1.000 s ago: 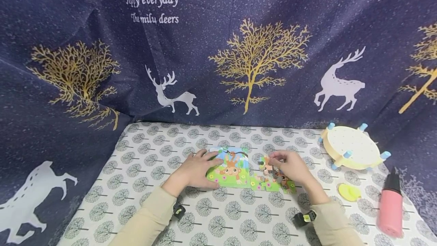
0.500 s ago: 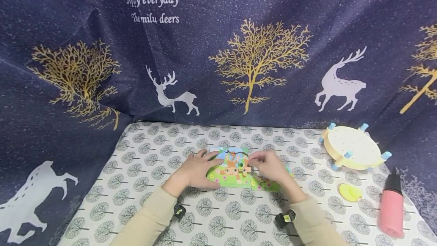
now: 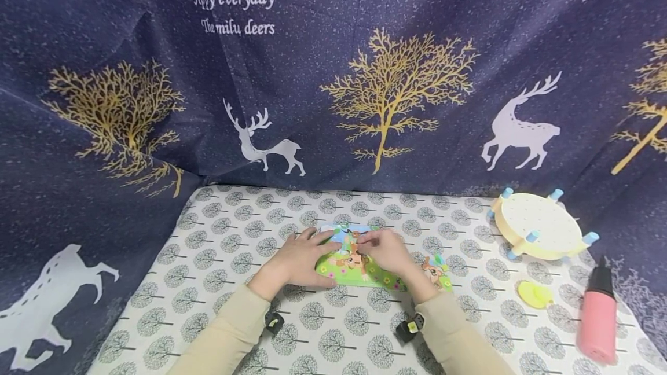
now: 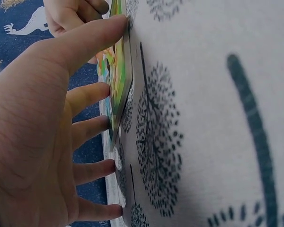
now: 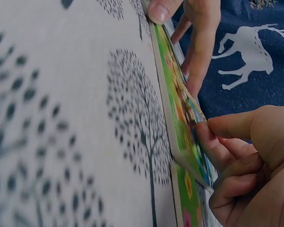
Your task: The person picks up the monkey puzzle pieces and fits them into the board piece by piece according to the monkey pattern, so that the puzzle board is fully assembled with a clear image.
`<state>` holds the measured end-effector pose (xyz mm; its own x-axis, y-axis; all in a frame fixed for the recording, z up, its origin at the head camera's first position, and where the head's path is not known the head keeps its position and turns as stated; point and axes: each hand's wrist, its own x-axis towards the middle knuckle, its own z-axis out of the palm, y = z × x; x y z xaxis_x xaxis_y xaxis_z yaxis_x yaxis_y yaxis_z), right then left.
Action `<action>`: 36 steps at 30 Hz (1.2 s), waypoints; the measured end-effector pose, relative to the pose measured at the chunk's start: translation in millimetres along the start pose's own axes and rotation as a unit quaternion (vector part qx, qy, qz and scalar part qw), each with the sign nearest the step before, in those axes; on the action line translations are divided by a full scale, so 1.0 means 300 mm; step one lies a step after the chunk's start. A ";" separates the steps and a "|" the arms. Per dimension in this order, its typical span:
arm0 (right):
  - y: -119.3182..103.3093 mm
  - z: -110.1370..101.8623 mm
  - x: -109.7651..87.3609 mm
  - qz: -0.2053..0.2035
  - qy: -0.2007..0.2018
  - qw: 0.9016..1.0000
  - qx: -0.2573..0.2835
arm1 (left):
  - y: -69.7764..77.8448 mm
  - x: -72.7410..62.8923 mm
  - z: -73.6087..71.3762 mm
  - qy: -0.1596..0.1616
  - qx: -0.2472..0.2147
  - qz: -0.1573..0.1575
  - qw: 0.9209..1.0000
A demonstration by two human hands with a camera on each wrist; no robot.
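Observation:
A jigsaw puzzle board [image 3: 336, 275] with a monkey picture lies flat on the tablecloth. My left hand [image 3: 296, 260] rests along its left side, thumb at the near edge and straight fingers spread over the surface. Between thumb and index finger, my right hand [image 3: 388, 252] pinches a thin puzzle piece [image 5: 189, 97], held tilted low over the board; its printed face is mostly hidden in the right wrist view. Loose monkey pieces [image 3: 435, 271] lie to the right, partly behind the right wrist. Green flowered pieces [image 3: 392, 280] adjoin the board's right edge.
At the back right is a round cream stool-like object [image 3: 539, 224] with blue-tipped pegs. A small yellow object [image 3: 534, 294] lies nearer, beside a pink bottle with a black nozzle [image 3: 597, 320]. A dark curtain [image 3: 333, 103] hangs behind the table.
My right hand has taken a piece from the loose pieces on the right and carried it left over the puzzle board. The left hand has stayed in place.

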<state>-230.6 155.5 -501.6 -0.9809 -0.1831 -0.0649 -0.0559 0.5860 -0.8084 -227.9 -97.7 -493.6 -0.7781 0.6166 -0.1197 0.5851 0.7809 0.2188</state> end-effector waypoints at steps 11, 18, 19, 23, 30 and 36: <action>-0.025 0.021 0.021 0.037 0.000 0.999 -0.022 | 0.004 -0.007 -0.011 -0.001 0.004 0.010 1.000; -0.016 0.007 0.019 0.021 -0.009 1.000 -0.001 | 0.008 -0.006 -0.017 0.000 0.000 0.007 1.000; -0.015 0.001 0.016 0.017 -0.010 1.000 0.001 | 0.007 -0.005 -0.017 0.000 0.001 0.007 1.000; -0.004 -0.032 0.002 -0.006 -0.008 1.000 -0.018 | 0.005 -0.003 -0.011 0.001 0.001 0.009 1.000; 0.048 -0.107 -0.029 -0.022 0.005 0.999 -0.042 | 0.012 -0.003 -0.008 -0.001 -0.003 0.006 1.000; 0.091 -0.170 -0.058 -0.018 0.015 0.999 -0.038 | 0.032 -0.001 -0.013 0.004 -0.012 0.011 1.000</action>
<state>-224.6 215.1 -492.8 -0.9830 -0.1824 -0.0194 -0.1035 0.6388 -0.7624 -223.0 -90.8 -487.7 -0.7669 0.6328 -0.1064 0.5967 0.7643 0.2444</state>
